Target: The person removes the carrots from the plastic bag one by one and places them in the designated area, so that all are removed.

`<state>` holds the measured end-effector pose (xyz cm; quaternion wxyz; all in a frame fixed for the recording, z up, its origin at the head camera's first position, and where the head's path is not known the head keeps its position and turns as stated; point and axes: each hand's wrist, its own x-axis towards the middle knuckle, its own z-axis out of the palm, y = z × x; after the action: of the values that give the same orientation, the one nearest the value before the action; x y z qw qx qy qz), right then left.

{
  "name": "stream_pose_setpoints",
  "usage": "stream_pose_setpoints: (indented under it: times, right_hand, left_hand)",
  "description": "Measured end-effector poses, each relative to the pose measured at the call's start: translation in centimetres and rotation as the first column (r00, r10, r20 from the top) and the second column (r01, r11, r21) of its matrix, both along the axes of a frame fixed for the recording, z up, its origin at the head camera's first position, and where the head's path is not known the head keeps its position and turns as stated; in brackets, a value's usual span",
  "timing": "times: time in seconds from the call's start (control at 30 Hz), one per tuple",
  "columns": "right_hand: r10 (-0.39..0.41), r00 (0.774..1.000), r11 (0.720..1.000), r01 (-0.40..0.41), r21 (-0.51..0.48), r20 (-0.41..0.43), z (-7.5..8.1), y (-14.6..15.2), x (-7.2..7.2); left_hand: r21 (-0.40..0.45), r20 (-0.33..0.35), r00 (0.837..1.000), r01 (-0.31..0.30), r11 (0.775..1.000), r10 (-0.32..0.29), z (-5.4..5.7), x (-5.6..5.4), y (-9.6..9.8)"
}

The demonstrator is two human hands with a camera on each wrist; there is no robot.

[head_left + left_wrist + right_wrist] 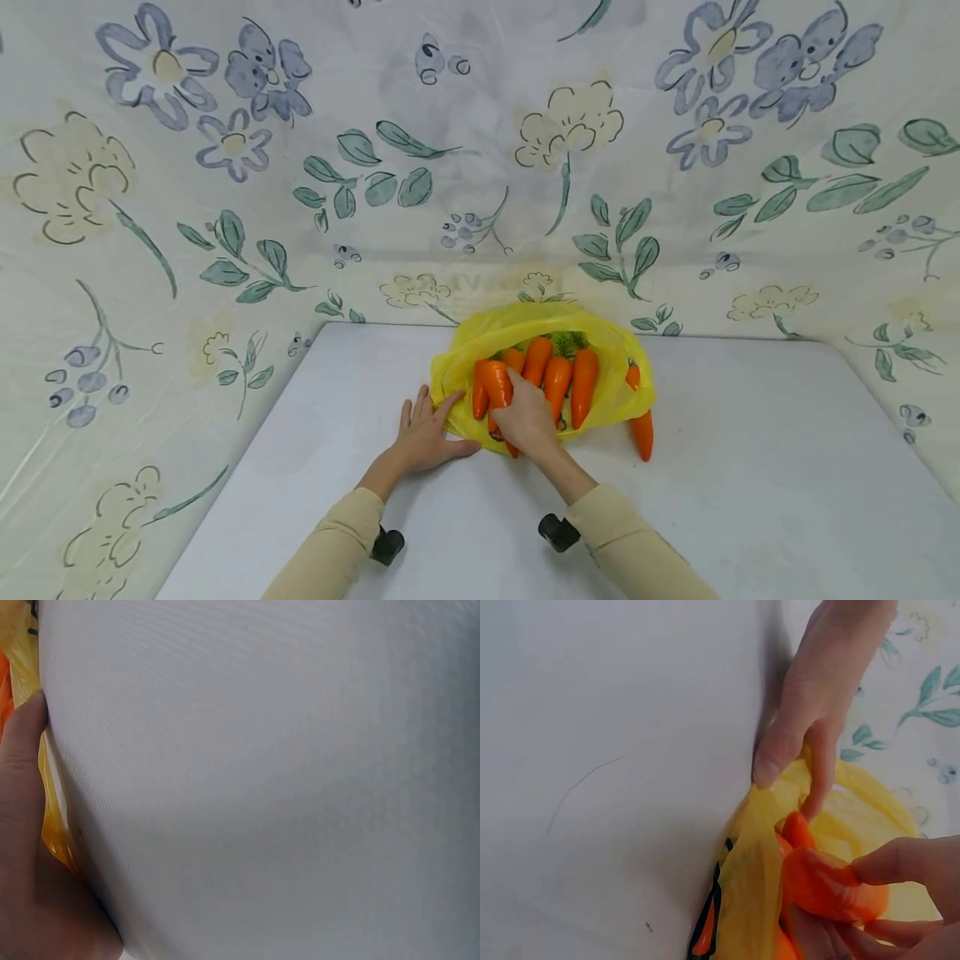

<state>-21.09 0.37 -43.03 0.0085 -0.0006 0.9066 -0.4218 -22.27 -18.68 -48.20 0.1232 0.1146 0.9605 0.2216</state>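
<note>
A yellow plastic bag (480, 333) lies on its side with its mouth toward me, and several shiny orange carrots (584, 387) are in it. My right hand (528, 417) reaches into the mouth and grips one carrot (829, 885) near its thick end, with fingers and thumb on either side of it. At the bag's left edge, my left hand (427, 437) has its fingers spread. In the right wrist view its thumb lies outside the yellow rim and a finger reaches inside. The left wrist view shows only part of this hand (30, 825) beside the yellow plastic.
Green leaves (570, 342) show deep inside the bag. One carrot (642, 435) sticks out past the bag's right side onto the white table (750, 467). Behind the table hangs a flower-printed sheet (480, 192). Black wrist devices (558, 532) sit under both forearms.
</note>
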Motion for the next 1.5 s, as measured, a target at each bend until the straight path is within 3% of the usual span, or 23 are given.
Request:
stream_pose_setpoints:
  times: [0.4,0.63,1.0,1.5]
  right_hand:
    - [-0.048,0.998,0.998,0.049,-0.038,0.04,0.0,1.1,0.8]
    - [-0.021,1.0,0.999,0.02,-0.038,-0.015,0.2,1.8,1.4]
    - [-0.015,0.999,0.995,0.018,-0.096,0.032,0.6,2.7,2.8]
    - [0.027,0.999,0.982,-0.023,-0.185,0.018,1.5,4.0,4.8]
  left_hand:
    - [-0.01,0.013,1.0,0.0,1.0,0.0,-0.1,0.0,0.0]
    - [-0.019,0.019,1.0,-0.005,1.0,0.006,0.1,0.0,-0.1]
    - [-0.016,0.015,1.0,0.003,1.0,-0.002,0.3,-0.2,0.1]
    - [-0.026,0.021,1.0,0.0,1.0,0.0,-0.1,-0.3,0.1]
